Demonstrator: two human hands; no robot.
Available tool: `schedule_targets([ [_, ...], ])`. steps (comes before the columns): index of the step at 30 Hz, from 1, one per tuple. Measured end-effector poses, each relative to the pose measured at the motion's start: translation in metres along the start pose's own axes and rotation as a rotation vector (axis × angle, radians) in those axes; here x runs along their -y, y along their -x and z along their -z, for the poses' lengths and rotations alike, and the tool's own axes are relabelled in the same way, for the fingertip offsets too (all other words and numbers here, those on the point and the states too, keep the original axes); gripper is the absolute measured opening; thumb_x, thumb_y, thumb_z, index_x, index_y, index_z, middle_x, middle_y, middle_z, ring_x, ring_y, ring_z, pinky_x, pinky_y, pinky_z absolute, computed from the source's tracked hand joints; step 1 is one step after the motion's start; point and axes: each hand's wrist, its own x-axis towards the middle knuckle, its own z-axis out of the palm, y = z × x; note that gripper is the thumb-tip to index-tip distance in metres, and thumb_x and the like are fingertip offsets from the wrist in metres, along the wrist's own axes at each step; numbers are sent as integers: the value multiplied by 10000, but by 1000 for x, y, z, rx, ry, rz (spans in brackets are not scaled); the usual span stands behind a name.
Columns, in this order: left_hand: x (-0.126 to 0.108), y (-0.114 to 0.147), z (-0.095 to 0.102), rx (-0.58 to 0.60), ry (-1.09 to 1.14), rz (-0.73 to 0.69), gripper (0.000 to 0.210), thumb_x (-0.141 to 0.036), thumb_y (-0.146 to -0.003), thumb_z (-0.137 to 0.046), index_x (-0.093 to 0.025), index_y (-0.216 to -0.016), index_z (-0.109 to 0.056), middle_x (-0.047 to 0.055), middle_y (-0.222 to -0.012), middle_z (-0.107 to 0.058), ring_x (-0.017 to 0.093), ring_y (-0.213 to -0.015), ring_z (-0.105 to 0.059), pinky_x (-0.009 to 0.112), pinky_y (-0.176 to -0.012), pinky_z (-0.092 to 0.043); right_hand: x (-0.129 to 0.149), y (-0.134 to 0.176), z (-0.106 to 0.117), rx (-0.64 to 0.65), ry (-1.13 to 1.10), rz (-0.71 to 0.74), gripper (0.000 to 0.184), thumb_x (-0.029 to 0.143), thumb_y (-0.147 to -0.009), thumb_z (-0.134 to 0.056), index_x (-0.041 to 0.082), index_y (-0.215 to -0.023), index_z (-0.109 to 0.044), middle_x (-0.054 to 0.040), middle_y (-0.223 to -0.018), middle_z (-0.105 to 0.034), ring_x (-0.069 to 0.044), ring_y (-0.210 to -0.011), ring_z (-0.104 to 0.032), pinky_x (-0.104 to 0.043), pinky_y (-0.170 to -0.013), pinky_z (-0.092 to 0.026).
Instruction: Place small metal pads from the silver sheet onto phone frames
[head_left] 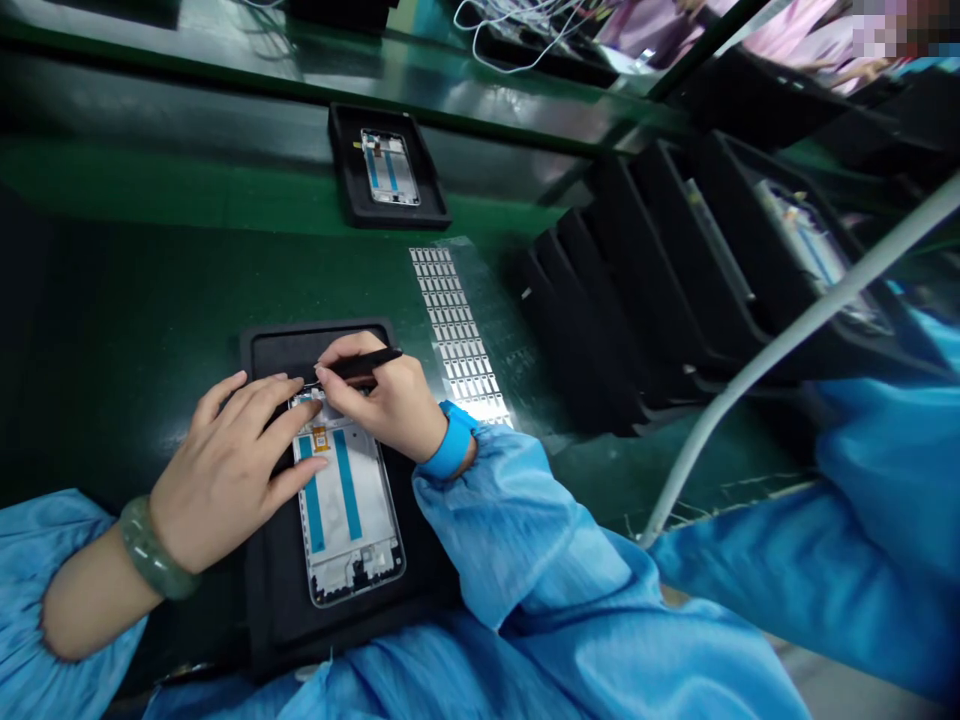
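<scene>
A silver phone frame (pixel 375 500) with two blue strips and an orange flex cable (pixel 321 438) lies in a black foam tray (pixel 277 600). My left hand (pixel 225 455) rests over the frame's upper left part, its fingers stretched out and touching it. Dark tweezers (pixel 367 365) are pinched in my right hand (pixel 390 405). Their thin metal tip points left at the frame's top edge, close to my left fingertips. What the tip touches is hidden by the fingers.
To the right of the tray lies a sheet of small silver stickers (pixel 457 320). Another black tray (pixel 341 180) farther back holds a second phone frame (pixel 390 168). Black trays (pixel 637 300) lean in a stack at right, near a grey tube (pixel 750 390) and a co-worker's blue sleeve (pixel 885 470).
</scene>
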Motion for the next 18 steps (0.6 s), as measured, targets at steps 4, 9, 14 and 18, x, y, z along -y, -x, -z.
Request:
schedule_targets([
  [4,0,0,0,0,5,0,454,-453,-860,-500,-180,-1220,-530,123,-1239,-557,279,-1181,-496,510,-1046,-309,1,1,-1,-41,30,-35,59,174,-822,-559,171,-881,-553,8,-807,-631,-77,-693,-628,-183,-682,-526],
  [9,0,1,0,-2,3,0,436,-439,-862,-499,-181,-1212,-534,118,-1246,-551,275,-1177,-496,506,-1052,-304,-2,2,4,-70,-37,-98,71,187,-807,-566,178,-874,-546,9,-792,-627,-82,-679,-624,-196,-660,-528],
  [14,-1,1,0,-3,1,-1,439,-441,-864,-494,-173,-1209,-533,123,-1246,-550,279,-1171,-499,510,-1050,-306,-4,2,5,-44,-24,-86,70,193,-806,-560,181,-874,-546,12,-797,-632,-85,-671,-621,-203,-656,-522],
  [18,-1,0,1,0,8,0,446,-451,-857,-498,-170,-1200,-541,132,-1243,-555,290,-1168,-506,520,-1047,-308,2,1,3,-2,103,16,63,183,-832,-517,174,-886,-548,-9,-841,-641,-98,-733,-625,-215,-704,-511],
])
